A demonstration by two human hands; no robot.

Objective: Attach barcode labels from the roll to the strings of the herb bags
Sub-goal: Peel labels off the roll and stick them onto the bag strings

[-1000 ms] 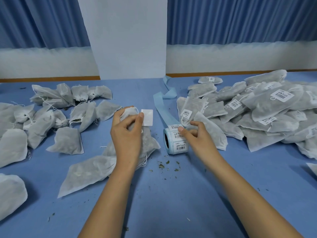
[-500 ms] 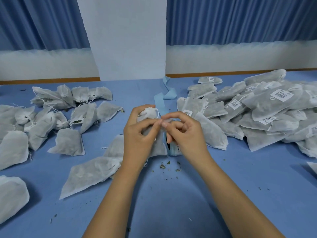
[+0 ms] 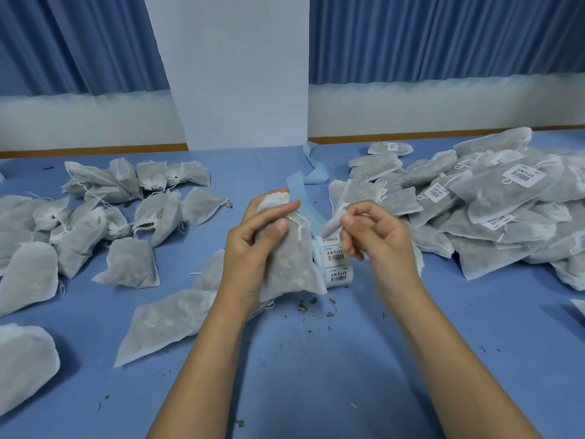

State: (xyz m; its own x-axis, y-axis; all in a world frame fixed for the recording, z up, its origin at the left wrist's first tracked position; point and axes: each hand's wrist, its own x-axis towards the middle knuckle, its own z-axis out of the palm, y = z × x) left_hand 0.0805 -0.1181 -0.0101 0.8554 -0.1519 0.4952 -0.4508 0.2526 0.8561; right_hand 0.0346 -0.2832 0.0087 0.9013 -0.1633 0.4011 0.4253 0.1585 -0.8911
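Observation:
My left hand point(image 3: 253, 248) grips a white mesh herb bag point(image 3: 289, 264) upright above the blue table, thumb pressed on its neck beside the knotted string point(image 3: 299, 226). My right hand point(image 3: 376, 239) pinches a white barcode label point(image 3: 330, 228), curled, just right of the string. The label roll point(image 3: 337, 261) stands on the table behind the bag, partly hidden by both hands, with printed labels facing me. Its pale blue backing strip point(image 3: 311, 175) trails away toward the wall.
Unlabelled herb bags point(image 3: 95, 217) lie scattered on the left and near my left forearm. A heap of labelled bags point(image 3: 490, 210) fills the right side. Herb crumbs point(image 3: 313, 307) dot the blue table point(image 3: 316, 375) in front of the roll.
My left hand lifted the bag toward the middle, then my right hand left the roll, met it, and now draws the label slightly rightward away from the bag's neck.

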